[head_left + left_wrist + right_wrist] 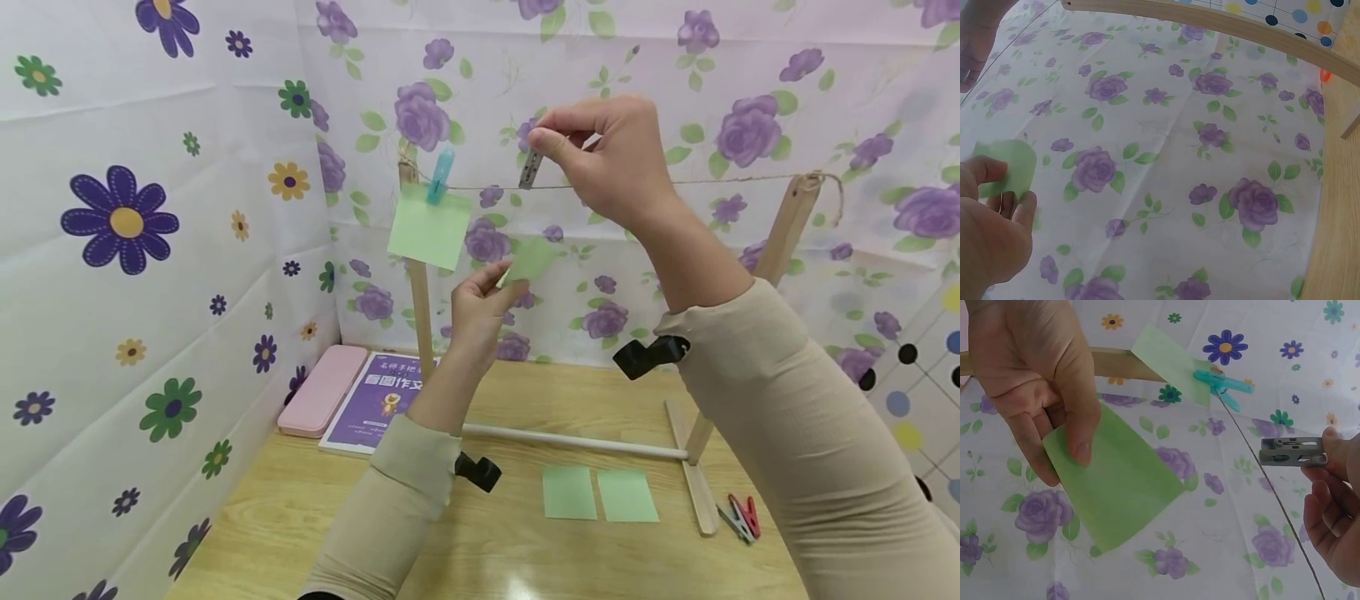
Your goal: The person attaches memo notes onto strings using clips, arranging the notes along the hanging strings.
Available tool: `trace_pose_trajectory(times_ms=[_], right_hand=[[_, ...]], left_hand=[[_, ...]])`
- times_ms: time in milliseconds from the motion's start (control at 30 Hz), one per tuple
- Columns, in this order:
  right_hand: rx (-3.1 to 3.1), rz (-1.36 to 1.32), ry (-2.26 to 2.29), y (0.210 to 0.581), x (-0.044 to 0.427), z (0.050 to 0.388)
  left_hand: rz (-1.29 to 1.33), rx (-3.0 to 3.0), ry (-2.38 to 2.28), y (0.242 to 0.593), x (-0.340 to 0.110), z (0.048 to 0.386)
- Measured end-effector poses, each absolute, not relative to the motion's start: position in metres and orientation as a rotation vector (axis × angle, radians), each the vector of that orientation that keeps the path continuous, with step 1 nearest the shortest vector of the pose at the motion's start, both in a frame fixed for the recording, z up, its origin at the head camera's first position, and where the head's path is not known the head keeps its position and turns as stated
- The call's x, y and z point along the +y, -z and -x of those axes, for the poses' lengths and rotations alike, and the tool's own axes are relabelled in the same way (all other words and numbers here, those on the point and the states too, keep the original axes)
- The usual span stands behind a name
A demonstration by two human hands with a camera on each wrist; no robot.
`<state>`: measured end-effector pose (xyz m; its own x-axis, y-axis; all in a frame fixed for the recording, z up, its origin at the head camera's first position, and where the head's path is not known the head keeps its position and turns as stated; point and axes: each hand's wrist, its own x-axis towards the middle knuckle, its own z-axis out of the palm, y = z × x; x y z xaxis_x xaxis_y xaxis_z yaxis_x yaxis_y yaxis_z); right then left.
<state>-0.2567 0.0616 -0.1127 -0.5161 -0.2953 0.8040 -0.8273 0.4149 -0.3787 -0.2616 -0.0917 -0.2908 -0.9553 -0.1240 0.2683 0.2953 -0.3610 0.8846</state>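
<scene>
Tabletop [285,533]: bears a wooden frame [786,227], one foot near the right edge; a string [720,181] joins the post tops. A purple book [356,421] and a pink case [327,392] lie at the back left corner. Left hand [478,307]: thumb and fingers pinch a green sheet [1119,487], above the tabletop, below the string and apart from it. Right hand [618,162]: pinches a grey clip [1291,452] at the string (contact cannot be confirmed). Assessment: the sheet's edge is best held flat against the string and the clip closed over both, mid-edge, matching the hung sheet [427,233] under the blue clip [441,173]. Lettering: the cover's large characters appear to read 看图作文; its smallest lines are illegible. No brand is legible on the clips.
</scene>
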Motion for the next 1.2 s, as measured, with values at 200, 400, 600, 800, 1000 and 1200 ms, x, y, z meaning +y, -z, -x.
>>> trace_pose_trajectory(times_ms=[200, 400, 600, 800, 1000, 1200], right_hand=[[-2.018, -0.965, -1.031, 0.112, 0.061, 0.258], [-2.006, -0.978, -1.017, 0.113, 0.059, 0.26], [-2.008, -0.972, -1.042, 0.114, 0.055, 0.262], [-2.03, -0.946, -1.034, 0.114, 0.051, 0.262], [-2.027, -0.947, -1.014, 0.116, 0.05, 0.261], [-2.021, -0.973, -0.979, 0.119, 0.048, 0.261]], left_hand=[[0.291, -1.61, 2.379, 0.291, -0.092, 0.262], [0.272, -1.619, 2.351, 0.29, -0.093, 0.263], [0.236, -1.577, 2.415, 0.289, -0.094, 0.262], [0.163, -1.443, 2.496, 0.285, -0.097, 0.258], [0.159, -1.315, 2.551, 0.281, -0.094, 0.257], [0.16, -1.2, 2.581, 0.278, -0.094, 0.256]])
